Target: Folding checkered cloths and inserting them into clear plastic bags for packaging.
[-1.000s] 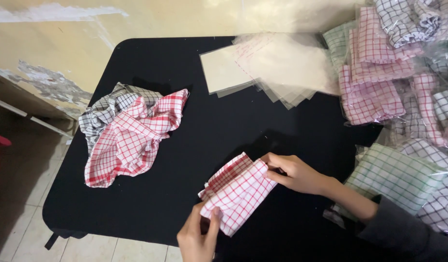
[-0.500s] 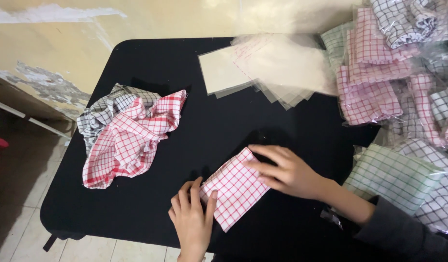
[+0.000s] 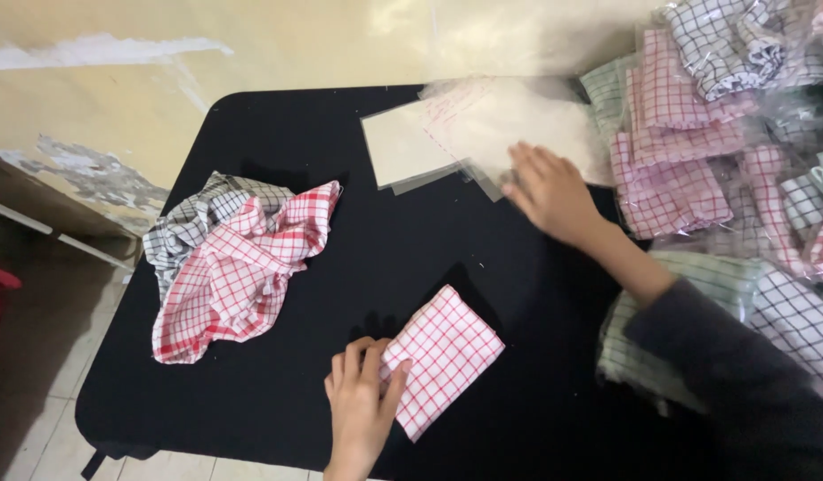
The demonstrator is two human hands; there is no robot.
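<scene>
Nearest me, at about six o'clock on the black worktop [image 3: 278,401], the left hand [image 3: 362,405] lay flat with fingers spread, pressing the near corner of a folded red-checked cloth [image 3: 447,356]. That cloth looked finished as far as folding went: a neat, flat diamond of white fabric crossed with thin red lines, edges fairly square. It was not yet bagged. At nine o'clock a crumpled heap of loose cloths [image 3: 238,263], grey-checked beneath red-checked, was unfolded, so I judged plenty remained. Farther off, at one o'clock, the right hand [image 3: 550,191] rested open, fingers on the edge of a stack of clear plastic sleeves [image 3: 465,134], gripping nothing that I could see. Beyond, at three o'clock, a pile of bagged cloths [image 3: 696,134] showed the work already done.
</scene>
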